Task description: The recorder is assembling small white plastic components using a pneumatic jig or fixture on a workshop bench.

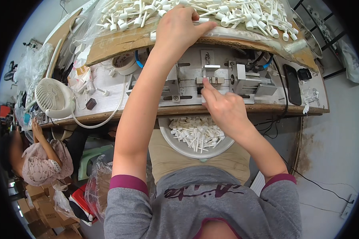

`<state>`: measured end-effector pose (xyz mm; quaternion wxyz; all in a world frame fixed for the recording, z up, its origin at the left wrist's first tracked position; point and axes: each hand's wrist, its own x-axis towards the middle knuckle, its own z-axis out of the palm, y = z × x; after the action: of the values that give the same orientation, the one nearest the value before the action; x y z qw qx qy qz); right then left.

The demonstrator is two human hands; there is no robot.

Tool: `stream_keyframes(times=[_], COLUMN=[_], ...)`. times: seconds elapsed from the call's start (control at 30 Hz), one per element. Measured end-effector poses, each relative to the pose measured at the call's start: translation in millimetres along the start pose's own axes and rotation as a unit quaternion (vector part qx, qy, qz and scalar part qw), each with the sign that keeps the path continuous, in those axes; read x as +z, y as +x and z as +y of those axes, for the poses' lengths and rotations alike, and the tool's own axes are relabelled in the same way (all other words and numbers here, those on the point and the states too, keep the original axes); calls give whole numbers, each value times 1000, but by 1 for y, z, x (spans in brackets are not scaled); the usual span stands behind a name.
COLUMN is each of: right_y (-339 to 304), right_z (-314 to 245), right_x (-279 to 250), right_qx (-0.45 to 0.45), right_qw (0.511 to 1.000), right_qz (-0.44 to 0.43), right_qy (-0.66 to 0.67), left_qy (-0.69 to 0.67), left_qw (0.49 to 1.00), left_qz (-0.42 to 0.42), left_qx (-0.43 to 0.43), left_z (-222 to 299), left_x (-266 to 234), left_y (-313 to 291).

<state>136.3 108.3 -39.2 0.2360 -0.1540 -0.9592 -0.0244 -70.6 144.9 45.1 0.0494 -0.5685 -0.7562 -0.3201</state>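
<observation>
White plastic scoops, small cups on thin handles, are heaped along the far side of the table. At the near edge of this heap, my left hand is closed, thumb and curled fingers around a white ridged piece that looks like a scoop. My right hand is at the metal fixture in the middle of the bench machine, its index fingertip touching the small block there. Its other fingers are curled in; whatever they grip is hidden. On my lap, a light grey basket holds many more scoops.
A cardboard sheet lies under the heap. Metal cylinders flank the fixture. A white fan and tape roll stand left; a black phone lies right, beside a hanging cable. Another person sits at far left.
</observation>
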Motion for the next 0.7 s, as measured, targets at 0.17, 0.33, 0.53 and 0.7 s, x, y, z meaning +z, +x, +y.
stream_keyframes(times=[0.17, 0.33, 0.53, 0.7], right_y=[9, 27, 78, 109], right_z=[-1, 17, 130, 165], right_x=[-4, -32, -54, -44], right_qx=[8, 24, 93, 12], right_qw=[999, 991, 963, 965], right_qz=[-47, -73, 222, 208], right_qy=[-2, 112, -121, -159], left_qy=[-174, -161, -101, 16], left_qw=[978, 969, 984, 984], left_qz=[85, 96, -15, -74], left_qx=[83, 160, 149, 164], left_z=[8, 8, 9, 6], left_x=[-14, -30, -10, 22], left_y=[-37, -90, -160, -174])
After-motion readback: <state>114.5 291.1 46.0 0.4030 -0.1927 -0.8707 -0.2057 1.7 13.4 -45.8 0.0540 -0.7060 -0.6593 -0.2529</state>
